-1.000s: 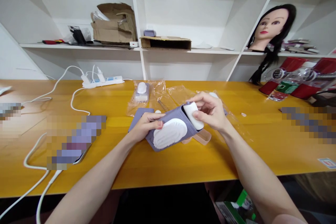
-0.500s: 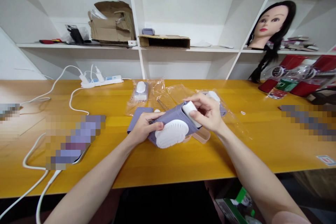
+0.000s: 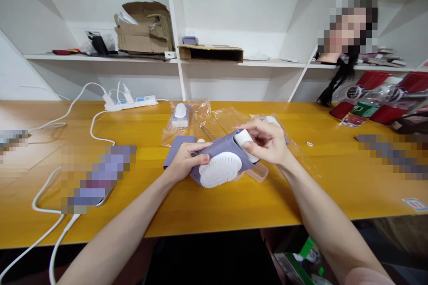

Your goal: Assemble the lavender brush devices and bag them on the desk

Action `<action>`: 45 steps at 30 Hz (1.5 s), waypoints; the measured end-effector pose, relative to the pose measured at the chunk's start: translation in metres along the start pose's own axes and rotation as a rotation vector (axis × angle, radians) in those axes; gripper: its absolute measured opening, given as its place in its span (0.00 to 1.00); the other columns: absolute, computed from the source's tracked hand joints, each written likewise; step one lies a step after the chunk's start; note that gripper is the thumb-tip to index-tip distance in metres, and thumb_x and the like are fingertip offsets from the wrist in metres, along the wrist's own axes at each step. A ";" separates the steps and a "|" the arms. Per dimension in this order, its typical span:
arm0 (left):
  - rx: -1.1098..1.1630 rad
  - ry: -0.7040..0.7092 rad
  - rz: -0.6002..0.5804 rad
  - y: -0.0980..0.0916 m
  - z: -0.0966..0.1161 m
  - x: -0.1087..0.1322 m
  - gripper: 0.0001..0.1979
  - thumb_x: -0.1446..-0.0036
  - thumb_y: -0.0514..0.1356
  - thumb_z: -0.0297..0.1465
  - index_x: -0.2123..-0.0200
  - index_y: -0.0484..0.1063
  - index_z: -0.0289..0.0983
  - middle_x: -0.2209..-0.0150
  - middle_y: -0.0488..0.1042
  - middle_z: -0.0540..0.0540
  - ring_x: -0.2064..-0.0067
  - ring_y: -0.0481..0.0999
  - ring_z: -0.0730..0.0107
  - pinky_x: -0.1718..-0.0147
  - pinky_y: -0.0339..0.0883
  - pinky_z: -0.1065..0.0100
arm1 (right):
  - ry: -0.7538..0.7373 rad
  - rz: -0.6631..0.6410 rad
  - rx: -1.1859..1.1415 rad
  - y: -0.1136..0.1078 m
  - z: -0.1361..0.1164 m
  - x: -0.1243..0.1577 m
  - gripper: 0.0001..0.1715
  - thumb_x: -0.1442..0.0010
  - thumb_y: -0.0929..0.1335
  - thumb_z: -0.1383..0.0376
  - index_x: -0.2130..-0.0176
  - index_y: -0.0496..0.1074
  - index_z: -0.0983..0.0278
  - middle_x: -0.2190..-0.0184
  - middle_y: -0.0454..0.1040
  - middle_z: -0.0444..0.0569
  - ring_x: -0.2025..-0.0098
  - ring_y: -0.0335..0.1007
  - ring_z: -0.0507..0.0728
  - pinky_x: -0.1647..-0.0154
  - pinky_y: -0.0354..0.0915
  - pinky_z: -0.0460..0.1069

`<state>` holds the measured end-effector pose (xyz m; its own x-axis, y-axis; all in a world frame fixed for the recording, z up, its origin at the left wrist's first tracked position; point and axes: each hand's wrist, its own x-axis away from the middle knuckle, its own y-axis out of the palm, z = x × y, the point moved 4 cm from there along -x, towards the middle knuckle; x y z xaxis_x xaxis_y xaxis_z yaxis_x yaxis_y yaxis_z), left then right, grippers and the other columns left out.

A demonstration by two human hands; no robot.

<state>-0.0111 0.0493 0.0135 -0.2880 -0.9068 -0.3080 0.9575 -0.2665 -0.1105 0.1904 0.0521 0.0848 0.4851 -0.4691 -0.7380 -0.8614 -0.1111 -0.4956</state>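
In the head view, my left hand (image 3: pixel 187 160) is wrapped round one end of a purple plastic housing (image 3: pixel 220 146), held tilted above the table. A white oval piece with a ribbed edge (image 3: pixel 220 170) is on its near face. My right hand (image 3: pixel 266 140) pinches a white ribbed piece (image 3: pixel 245 141) at the housing's open right end, thumb in front and fingers behind. How deep that piece sits inside is hidden. Behind my left hand lies another purple part (image 3: pixel 174 148). Under the housing, a translucent pinkish tray (image 3: pixel 257 172) rests on the table.
Clear plastic bags (image 3: pixel 229 118) and a similar bagged purple-and-white unit (image 3: pixel 180 116) lie farther back. At left are a phone (image 3: pixel 103 178), white cables and a power strip (image 3: pixel 133 101). A plastic bottle (image 3: pixel 359 109) lies at right. White shelves (image 3: pixel 240 9) rise behind.
The view has shifted very slightly. Both hands keep almost the same grip on the housing and the white ribbed piece.
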 end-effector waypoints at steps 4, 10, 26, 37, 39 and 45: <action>0.002 -0.021 -0.004 -0.004 -0.007 -0.003 0.21 0.56 0.64 0.40 0.61 0.81 0.34 0.65 0.80 0.45 0.63 0.74 0.59 0.64 0.64 0.66 | -0.002 -0.012 0.060 0.005 0.003 0.001 0.13 0.44 0.67 0.64 0.57 0.71 0.62 0.75 0.71 0.43 0.79 0.59 0.48 0.81 0.55 0.44; -0.133 -0.016 -0.001 -0.005 -0.002 -0.004 0.20 0.50 0.58 0.42 0.61 0.77 0.33 0.67 0.76 0.48 0.64 0.70 0.64 0.64 0.61 0.68 | 0.025 0.052 0.268 0.015 0.003 0.001 0.18 0.37 0.62 0.63 0.48 0.68 0.64 0.58 0.77 0.50 0.62 0.72 0.54 0.61 0.66 0.49; -0.238 0.048 -0.051 0.007 0.007 0.002 0.18 0.41 0.52 0.38 0.57 0.77 0.36 0.69 0.74 0.50 0.67 0.66 0.69 0.66 0.58 0.70 | 0.028 0.090 0.184 0.017 0.001 0.004 0.14 0.37 0.63 0.63 0.55 0.73 0.64 0.65 0.78 0.46 0.71 0.70 0.50 0.68 0.65 0.46; -0.175 -0.094 -0.063 0.007 -0.001 -0.002 0.19 0.40 0.50 0.43 0.64 0.74 0.36 0.65 0.74 0.47 0.62 0.69 0.65 0.60 0.61 0.68 | 0.370 0.034 0.000 0.030 0.018 0.001 0.13 0.37 0.61 0.59 0.63 0.71 0.63 0.69 0.70 0.44 0.68 0.64 0.52 0.65 0.59 0.48; -0.081 -0.165 -0.098 0.007 -0.004 -0.003 0.20 0.41 0.51 0.46 0.62 0.74 0.37 0.63 0.75 0.47 0.60 0.70 0.64 0.59 0.62 0.67 | 0.471 0.007 -0.099 0.031 0.025 -0.001 0.12 0.39 0.62 0.59 0.66 0.70 0.63 0.72 0.69 0.43 0.70 0.62 0.51 0.68 0.57 0.47; 0.074 -0.303 -0.040 0.002 -0.004 -0.007 0.24 0.57 0.64 0.52 0.71 0.75 0.36 0.72 0.74 0.47 0.69 0.69 0.67 0.66 0.62 0.67 | 0.727 -0.093 -0.374 0.027 0.031 -0.001 0.14 0.47 0.68 0.56 0.70 0.67 0.64 0.81 0.61 0.38 0.79 0.51 0.47 0.78 0.46 0.44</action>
<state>-0.0071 0.0562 0.0115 -0.3178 -0.9481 -0.0076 0.9473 -0.3172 -0.0446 0.1710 0.0770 0.0575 0.4490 -0.8797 -0.1567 -0.8781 -0.4019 -0.2596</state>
